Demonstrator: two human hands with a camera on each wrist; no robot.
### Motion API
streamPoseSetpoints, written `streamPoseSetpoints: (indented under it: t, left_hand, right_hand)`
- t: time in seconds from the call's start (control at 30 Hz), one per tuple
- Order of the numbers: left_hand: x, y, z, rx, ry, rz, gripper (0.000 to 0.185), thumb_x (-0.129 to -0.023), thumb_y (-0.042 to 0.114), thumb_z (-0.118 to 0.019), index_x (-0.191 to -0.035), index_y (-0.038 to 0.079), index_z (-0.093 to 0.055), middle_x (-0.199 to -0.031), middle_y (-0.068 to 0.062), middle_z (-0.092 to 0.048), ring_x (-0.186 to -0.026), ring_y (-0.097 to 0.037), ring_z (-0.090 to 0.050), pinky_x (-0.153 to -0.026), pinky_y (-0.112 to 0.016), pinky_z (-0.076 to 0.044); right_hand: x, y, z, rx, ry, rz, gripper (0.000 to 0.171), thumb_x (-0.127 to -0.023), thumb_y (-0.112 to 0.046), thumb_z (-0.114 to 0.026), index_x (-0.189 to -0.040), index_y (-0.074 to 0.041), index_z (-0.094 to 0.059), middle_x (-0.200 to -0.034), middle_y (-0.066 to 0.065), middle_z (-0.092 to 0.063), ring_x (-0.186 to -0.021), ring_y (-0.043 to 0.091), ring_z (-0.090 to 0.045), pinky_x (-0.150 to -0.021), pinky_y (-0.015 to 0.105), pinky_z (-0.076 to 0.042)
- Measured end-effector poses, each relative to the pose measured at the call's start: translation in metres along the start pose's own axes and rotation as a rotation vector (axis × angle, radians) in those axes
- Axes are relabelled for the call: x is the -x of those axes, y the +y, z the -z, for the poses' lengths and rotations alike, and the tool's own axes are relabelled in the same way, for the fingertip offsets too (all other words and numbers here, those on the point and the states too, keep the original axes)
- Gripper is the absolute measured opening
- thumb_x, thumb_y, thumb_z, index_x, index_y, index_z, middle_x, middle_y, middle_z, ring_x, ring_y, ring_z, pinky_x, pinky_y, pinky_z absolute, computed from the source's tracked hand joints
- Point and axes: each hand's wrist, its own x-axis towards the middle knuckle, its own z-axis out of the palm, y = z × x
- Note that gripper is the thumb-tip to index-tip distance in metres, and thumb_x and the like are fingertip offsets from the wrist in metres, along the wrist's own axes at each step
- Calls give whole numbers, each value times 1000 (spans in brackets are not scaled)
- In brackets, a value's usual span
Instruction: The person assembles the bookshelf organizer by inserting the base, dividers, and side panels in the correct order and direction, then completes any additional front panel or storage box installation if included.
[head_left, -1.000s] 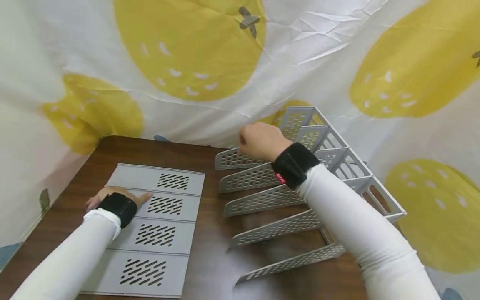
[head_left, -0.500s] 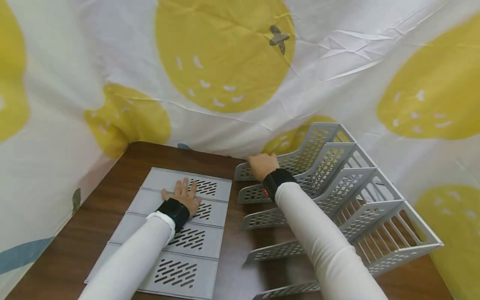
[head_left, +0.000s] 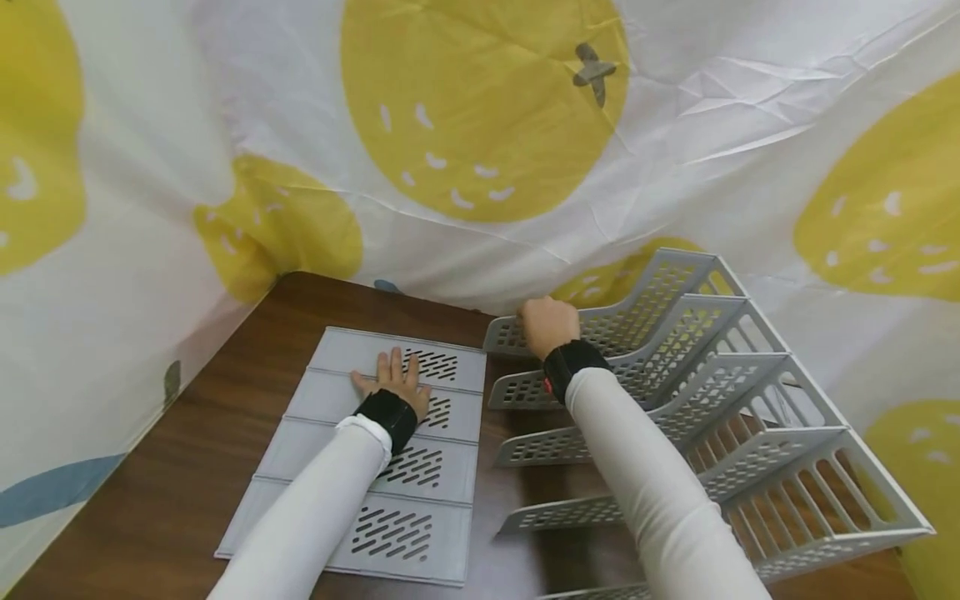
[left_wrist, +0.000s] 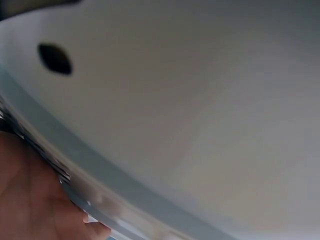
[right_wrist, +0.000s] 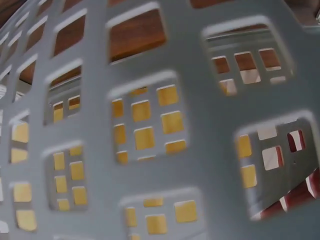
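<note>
Only head view shows left fingers [head_left: 396, 367] spread on slotted panel [head_left: 311, 440].

Left wrist cam is pretty much all gray panel [left_wrist: 200, 105], super close and kinda blurry. There's one dark hole [left_wrist: 55, 59] in it at upper left, plus a dark patch [left_wrist: 30, 6] right up in that corner, can't tell what. A bluish-gray edge strip [left_wrist: 107, 167] curves from mid left down to bottom center, and the left hand [left_wrist: 32, 192] fills the lower left, just beside it.
</note>
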Motion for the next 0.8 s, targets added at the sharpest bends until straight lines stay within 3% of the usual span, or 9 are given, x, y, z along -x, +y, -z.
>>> streamPoseSetpoints:
  t: [0.2, 0.4, 0.53, 0.6, 0.7, 0.8]
  left_hand:
    - [10, 7, 2, 23, -33, -17, 67, -100, 46, -28, -154, 13, -7, -160, -19, 1, -149, -39, -2, -106, -76, -7]
    - [13, 13, 3, 25, -48, -11, 65, -101, 45, -26, -154, 12, -6, -160, -18, 2, -149, -39, -1, -107, -75, -5]
    - [10, 14, 2, 4, -57, -5, 66, -101, 45, -25, -154, 12, -4, -160, -19, 3, -148, -39, 0, -106, -76, -5]
    - [10, 14, 2, -2, -55, -7, 66, -101, 45, -25, -154, 11, -4, -160, -20, 3, -148, -40, 0, -106, -77, -5]
    - [10, 14, 3, -3, -46, -15, 67, -101, 44, -25, -154, 10, -3, -160, -21, 3, -148, -42, 0, -105, -77, -7]
    - [11, 15, 2, 13, -47, -30, 67, -101, 42, -26, -153, 8, -2, -159, -22, 5, -147, -43, 1, -105, -77, -7]
  right_hand:
    - [10, -4, -2, -12, -26, -24, 12, -87, -20, -64, -81, -19, -75, -84, 8, -75, -76, 29, -71, -62, 47, -56]
    - [18, -8, 3, 18, -45, 1, 14, -87, -8, -59, -82, -8, -73, -85, 14, -74, -79, 31, -70, -66, 47, -57]
    - [27, -12, 13, 16, -105, 71, 24, -92, -24, -61, -109, -8, -66, -111, 16, -67, -108, 33, -61, -91, 46, -50]
    - [33, -15, 20, 18, -119, 147, 33, -93, -33, -60, -116, -11, -63, -115, 14, -63, -112, 32, -57, -94, 46, -48]
    - [42, -17, 31, -2, -184, 270, 31, -94, -42, -55, -105, -16, -67, -101, 6, -66, -99, 25, -63, -82, 43, -53]
    - [54, -19, 38, 3, -357, 352, 36, -90, -53, -56, -99, -20, -69, -92, -2, -71, -86, 18, -67, -74, 41, -55]
